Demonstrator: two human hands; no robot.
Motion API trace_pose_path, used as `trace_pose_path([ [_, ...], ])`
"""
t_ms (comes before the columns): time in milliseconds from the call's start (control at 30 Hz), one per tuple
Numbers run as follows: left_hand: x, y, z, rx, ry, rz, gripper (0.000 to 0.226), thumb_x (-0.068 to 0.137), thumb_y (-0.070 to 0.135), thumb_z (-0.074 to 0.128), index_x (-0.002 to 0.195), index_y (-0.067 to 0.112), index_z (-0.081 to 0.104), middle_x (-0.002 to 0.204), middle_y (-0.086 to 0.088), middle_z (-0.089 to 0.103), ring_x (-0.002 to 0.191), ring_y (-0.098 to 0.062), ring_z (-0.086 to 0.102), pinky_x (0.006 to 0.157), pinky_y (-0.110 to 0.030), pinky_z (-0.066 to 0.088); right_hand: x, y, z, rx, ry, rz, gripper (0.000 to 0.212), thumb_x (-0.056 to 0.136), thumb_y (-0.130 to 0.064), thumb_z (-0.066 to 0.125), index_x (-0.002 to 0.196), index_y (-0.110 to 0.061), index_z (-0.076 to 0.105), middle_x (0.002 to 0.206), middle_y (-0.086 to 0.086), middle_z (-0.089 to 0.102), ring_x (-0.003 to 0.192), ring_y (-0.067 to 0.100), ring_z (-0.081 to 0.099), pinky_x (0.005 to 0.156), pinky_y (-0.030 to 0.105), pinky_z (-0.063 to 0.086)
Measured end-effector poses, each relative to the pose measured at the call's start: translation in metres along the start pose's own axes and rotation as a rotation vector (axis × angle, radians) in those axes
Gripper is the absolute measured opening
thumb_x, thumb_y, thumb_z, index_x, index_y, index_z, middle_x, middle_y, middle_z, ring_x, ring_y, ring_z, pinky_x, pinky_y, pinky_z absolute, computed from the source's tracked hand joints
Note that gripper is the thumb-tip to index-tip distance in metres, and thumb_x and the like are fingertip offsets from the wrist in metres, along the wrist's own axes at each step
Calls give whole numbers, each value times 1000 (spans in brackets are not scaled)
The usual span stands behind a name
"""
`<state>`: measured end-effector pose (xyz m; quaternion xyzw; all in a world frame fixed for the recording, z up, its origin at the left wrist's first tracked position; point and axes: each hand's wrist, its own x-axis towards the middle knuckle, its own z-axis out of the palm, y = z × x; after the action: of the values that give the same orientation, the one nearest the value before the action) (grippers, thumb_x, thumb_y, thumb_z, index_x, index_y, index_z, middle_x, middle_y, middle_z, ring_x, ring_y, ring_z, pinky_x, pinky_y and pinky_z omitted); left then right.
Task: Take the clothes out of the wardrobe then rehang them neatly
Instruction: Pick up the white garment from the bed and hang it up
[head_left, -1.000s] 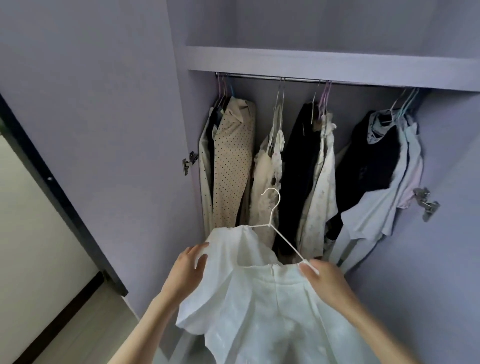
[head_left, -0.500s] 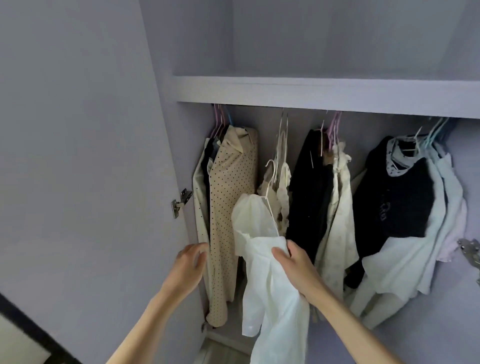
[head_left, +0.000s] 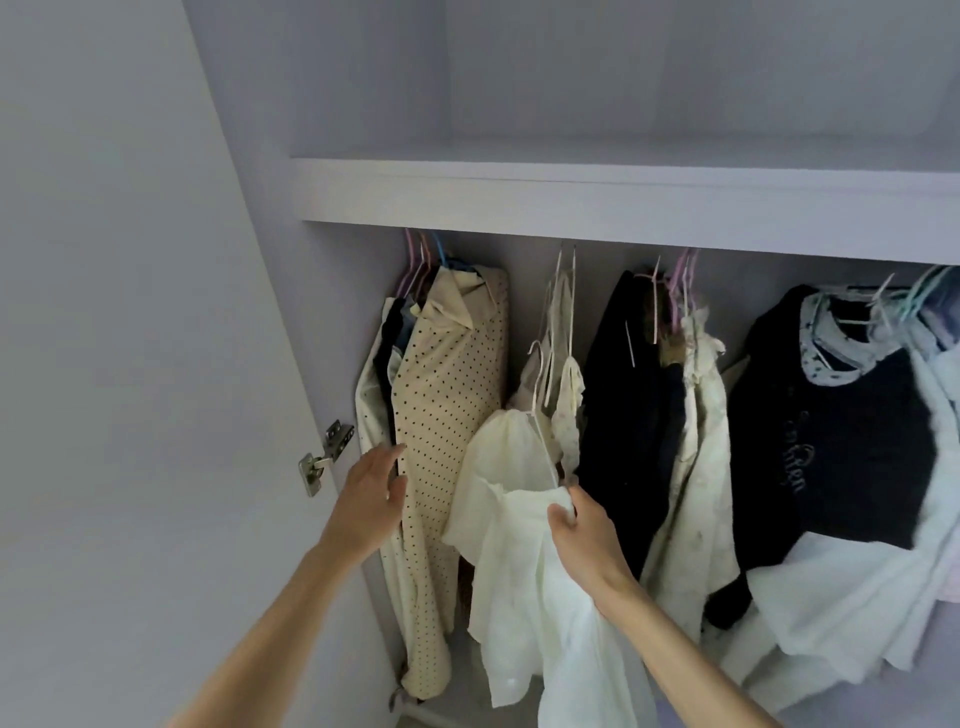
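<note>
Nearest, at 6 o'clock: right hand (head_left: 582, 535) clamped on the gathered cloth of a white blouse (head_left: 524, 561), forearm rising from the lower edge, fingers curled round the fabric just below the hanger's arm. At 8 o'clock: left hand (head_left: 371, 506) apart and relaxed, fingers straight, resting against the edge of the polka-dot garment (head_left: 452, 415), seemingly pressing it aside. White wire hanger (head_left: 540, 395) carrying the blouse, tilted, hook pointing up toward 12 o'clock but well short of the rail, which hides behind the shelf (head_left: 623, 208) edge. Further in, at 1 o'clock, a dark garment (head_left: 623, 405) and a cream one; at 3 o'clock, a navy top (head_left: 841, 441) over pale shirts, bunched unevenly. Best done, by the look of it: lift by the hanger rather than the cloth, keep the gap beside the polka-dot garment held open, set the hook square on the rail, then smooth the blouse so both shoulders sit level. Hinge (head_left: 324, 457) on the open door at 9 o'clock.
</note>
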<state>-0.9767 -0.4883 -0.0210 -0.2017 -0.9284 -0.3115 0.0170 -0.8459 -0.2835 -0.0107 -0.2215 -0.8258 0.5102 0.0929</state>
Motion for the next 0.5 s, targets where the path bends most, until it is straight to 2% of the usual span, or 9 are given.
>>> trace_pose_path([
  [67, 20, 2, 1, 43, 10, 32, 49, 99, 19, 38, 146, 18, 25, 155, -6, 17, 143, -21, 11, 115, -36, 12, 7, 3, 3, -20, 31, 10, 17, 97, -15, 37, 109, -12, 49, 88, -5, 50, 69, 2, 42, 61, 13, 35],
  [133, 42, 6, 1, 67, 28, 59, 53, 98, 19, 40, 147, 18, 21, 156, -5, 11, 143, -21, 7, 116, -36, 11, 14, -3, 7, -42, 28, 15, 22, 98, -17, 36, 115, -10, 48, 109, 5, 53, 85, 6, 47, 76, 20, 38],
  [233, 74, 9, -1, 136, 54, 102, 59, 98, 19, 41, 149, 17, 11, 157, -7, 3, 144, -25, 2, 116, -41, 13, 28, -25, 16, -62, 53, 19, 37, 99, -20, 36, 135, -10, 39, 133, 5, 46, 119, 18, 47, 98, 28, 40],
  [267, 84, 9, -1, 160, 67, 121, 61, 97, 19, 41, 149, 17, 8, 156, -8, 2, 143, -27, 0, 116, -42, 12, 35, -34, 19, -65, 78, 21, 39, 99, -20, 36, 137, -10, 37, 136, 5, 45, 123, 20, 45, 100, 30, 40],
  [400, 121, 3, -1, 220, 96, 156, 63, 97, 21, 40, 149, 13, 6, 156, -10, 5, 144, -27, 3, 116, -49, 11, 74, -69, 31, 16, 203, 55, 40, 99, -20, 35, 138, -11, 37, 137, 6, 45, 122, 22, 46, 94, 29, 40],
  [433, 127, 3, 0, 226, 93, 157, 63, 97, 21, 39, 149, 11, 5, 156, -10, 4, 144, -27, 2, 115, -50, 11, 83, -76, 33, 46, 225, 54, 39, 99, -20, 35, 137, -10, 38, 135, 6, 47, 119, 22, 48, 92, 29, 41],
  [500, 137, 2, 3, 225, 95, 165, 63, 98, 20, 35, 148, 11, -1, 157, -7, -2, 144, -25, -3, 116, -49, 8, 100, -91, 34, 96, 268, 19, 36, 99, -18, 36, 132, -7, 42, 123, 6, 53, 104, 18, 54, 78, 23, 42],
])
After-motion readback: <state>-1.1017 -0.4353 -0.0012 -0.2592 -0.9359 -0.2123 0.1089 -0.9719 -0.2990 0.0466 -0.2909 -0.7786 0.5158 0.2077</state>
